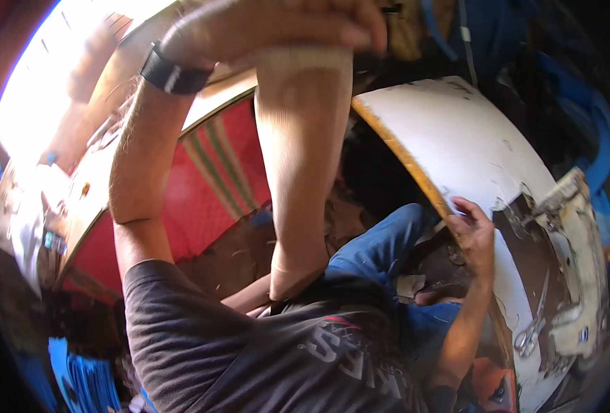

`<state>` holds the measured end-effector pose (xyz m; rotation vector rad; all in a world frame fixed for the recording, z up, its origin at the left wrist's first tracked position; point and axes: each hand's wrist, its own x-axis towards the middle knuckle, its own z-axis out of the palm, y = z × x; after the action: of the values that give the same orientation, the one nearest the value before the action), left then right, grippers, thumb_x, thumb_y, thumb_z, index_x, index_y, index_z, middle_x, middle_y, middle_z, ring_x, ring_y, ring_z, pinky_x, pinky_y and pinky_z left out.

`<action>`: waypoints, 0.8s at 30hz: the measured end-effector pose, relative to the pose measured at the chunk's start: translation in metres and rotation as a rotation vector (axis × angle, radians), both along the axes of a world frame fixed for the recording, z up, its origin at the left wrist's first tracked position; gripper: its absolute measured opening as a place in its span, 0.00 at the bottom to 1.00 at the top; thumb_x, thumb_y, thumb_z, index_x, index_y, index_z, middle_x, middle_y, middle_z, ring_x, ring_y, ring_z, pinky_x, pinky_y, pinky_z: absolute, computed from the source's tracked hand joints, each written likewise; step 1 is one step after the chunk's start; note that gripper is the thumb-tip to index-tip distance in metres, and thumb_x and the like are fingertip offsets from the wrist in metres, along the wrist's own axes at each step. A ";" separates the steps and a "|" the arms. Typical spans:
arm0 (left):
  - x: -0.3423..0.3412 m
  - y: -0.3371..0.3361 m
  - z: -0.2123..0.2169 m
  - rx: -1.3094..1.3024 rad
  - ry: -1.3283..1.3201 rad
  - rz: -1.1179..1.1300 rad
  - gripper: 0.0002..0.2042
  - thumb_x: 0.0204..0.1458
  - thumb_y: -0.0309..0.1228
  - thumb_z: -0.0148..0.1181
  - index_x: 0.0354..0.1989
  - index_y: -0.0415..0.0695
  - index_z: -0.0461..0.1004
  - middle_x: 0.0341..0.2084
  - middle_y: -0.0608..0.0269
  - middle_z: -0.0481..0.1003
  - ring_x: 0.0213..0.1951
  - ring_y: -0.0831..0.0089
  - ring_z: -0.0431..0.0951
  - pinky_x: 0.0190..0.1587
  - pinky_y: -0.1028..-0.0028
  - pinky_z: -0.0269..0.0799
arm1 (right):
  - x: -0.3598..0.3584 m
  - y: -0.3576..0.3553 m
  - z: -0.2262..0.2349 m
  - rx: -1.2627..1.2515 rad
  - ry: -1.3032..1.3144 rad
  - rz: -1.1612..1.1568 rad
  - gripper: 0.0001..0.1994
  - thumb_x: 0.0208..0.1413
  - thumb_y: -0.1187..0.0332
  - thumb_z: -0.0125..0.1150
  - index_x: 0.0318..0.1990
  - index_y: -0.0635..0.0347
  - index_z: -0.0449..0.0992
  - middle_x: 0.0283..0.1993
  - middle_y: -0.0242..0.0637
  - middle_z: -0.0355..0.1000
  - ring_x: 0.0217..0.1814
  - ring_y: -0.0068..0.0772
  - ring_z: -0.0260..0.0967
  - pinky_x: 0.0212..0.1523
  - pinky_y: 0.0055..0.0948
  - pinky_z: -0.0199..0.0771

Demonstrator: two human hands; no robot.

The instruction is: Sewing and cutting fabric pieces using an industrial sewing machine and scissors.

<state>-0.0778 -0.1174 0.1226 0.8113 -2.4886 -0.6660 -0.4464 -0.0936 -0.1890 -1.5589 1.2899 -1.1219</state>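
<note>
Strong light floods the side of the room away from the white board (449,113), whose yellow edge faces the person. Left of that board, the fingers of the left hand (284,31) lie across the top end of a long tan piece (305,138); they are blurred, so how tightly they close on it cannot be told. The fingers of the right hand (477,237), loosely bent, are at the board's yellow edge; whether they pinch anything small is unclear.

The tan piece stands upright directly below the left fingers, left of the board and well apart from the right ones, its lower end near the lap. Steadying it from above seems the step in hand; the next move likely calls for a sure hold on that top end.

Farther out, blue jeans (370,241) show beside the board, a red striped cloth (174,227) lies well left of it, and what look like scissors (527,339) rest on its near part.
</note>
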 end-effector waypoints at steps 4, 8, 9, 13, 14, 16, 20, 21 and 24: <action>-0.051 -0.015 -0.025 0.145 -0.356 -0.324 0.19 0.72 0.43 0.61 0.55 0.37 0.80 0.45 0.59 0.84 0.51 0.71 0.82 0.56 0.68 0.77 | 0.030 0.020 0.047 -0.332 -0.175 0.267 0.46 0.51 0.48 0.85 0.73 0.61 0.72 0.74 0.42 0.71 0.77 0.39 0.67 0.75 0.41 0.67; -0.063 -0.008 -0.064 0.564 -0.299 -0.203 0.10 0.66 0.30 0.67 0.50 0.38 0.80 0.37 0.63 0.82 0.37 0.76 0.80 0.41 0.74 0.74 | 0.073 0.035 0.053 -0.540 -0.394 0.521 0.34 0.51 0.57 0.86 0.61 0.65 0.77 0.59 0.48 0.77 0.64 0.46 0.73 0.63 0.43 0.73; -0.062 -0.011 -0.073 0.576 -0.318 -0.159 0.07 0.64 0.25 0.68 0.48 0.39 0.80 0.35 0.64 0.80 0.33 0.79 0.78 0.36 0.78 0.71 | 0.077 0.038 0.057 -0.666 -0.359 0.444 0.29 0.54 0.55 0.84 0.54 0.69 0.81 0.49 0.54 0.81 0.54 0.54 0.79 0.54 0.48 0.78; -0.099 -0.126 -0.136 0.617 -0.350 -0.464 0.25 0.60 0.41 0.68 0.62 0.48 0.67 0.55 0.55 0.67 0.54 0.63 0.71 0.52 0.54 0.74 | 0.047 0.057 0.057 -0.766 -0.237 0.263 0.16 0.52 0.64 0.76 0.28 0.69 0.79 0.29 0.48 0.72 0.37 0.48 0.73 0.41 0.47 0.70; -0.108 -0.149 -0.149 0.903 -0.544 -0.392 0.31 0.63 0.46 0.67 0.71 0.54 0.64 0.66 0.53 0.64 0.65 0.60 0.69 0.61 0.48 0.74 | 0.035 0.067 0.054 -0.723 -0.323 0.201 0.16 0.49 0.64 0.76 0.27 0.70 0.78 0.29 0.43 0.71 0.38 0.42 0.71 0.41 0.44 0.70; -0.124 -0.175 -0.180 1.007 -0.685 -0.439 0.32 0.66 0.42 0.67 0.77 0.54 0.64 0.69 0.53 0.68 0.69 0.57 0.72 0.66 0.47 0.76 | 0.011 0.082 0.053 -0.776 -0.285 0.021 0.16 0.47 0.63 0.77 0.28 0.69 0.79 0.30 0.40 0.72 0.37 0.37 0.72 0.40 0.41 0.70; -0.155 -0.159 -0.231 0.942 -0.281 -0.653 0.27 0.59 0.16 0.72 0.68 0.40 0.73 0.51 0.58 0.80 0.45 0.67 0.79 0.57 0.66 0.82 | -0.028 0.122 0.056 -0.579 -0.596 -0.069 0.19 0.58 0.58 0.75 0.34 0.68 0.78 0.31 0.28 0.71 0.34 0.20 0.68 0.35 0.31 0.70; -0.170 -0.154 -0.233 0.416 -0.422 -0.752 0.22 0.61 0.17 0.70 0.64 0.39 0.76 0.51 0.58 0.80 0.46 0.70 0.79 0.57 0.68 0.82 | -0.038 0.129 0.060 -0.580 -0.563 -0.124 0.18 0.55 0.59 0.75 0.36 0.67 0.78 0.30 0.27 0.71 0.33 0.20 0.68 0.34 0.29 0.70; -0.178 -0.127 -0.228 0.714 0.001 -0.557 0.20 0.64 0.20 0.69 0.65 0.40 0.76 0.51 0.52 0.81 0.51 0.65 0.81 0.53 0.65 0.82 | -0.062 0.147 0.082 -0.481 -0.545 -0.194 0.28 0.42 0.65 0.80 0.51 0.67 0.76 0.45 0.40 0.80 0.46 0.28 0.77 0.45 0.31 0.78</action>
<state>-0.2558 -0.2444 -0.1053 0.2989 -2.4778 -1.8041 -0.5087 0.0529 -0.1070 -1.3167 0.8443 -1.9292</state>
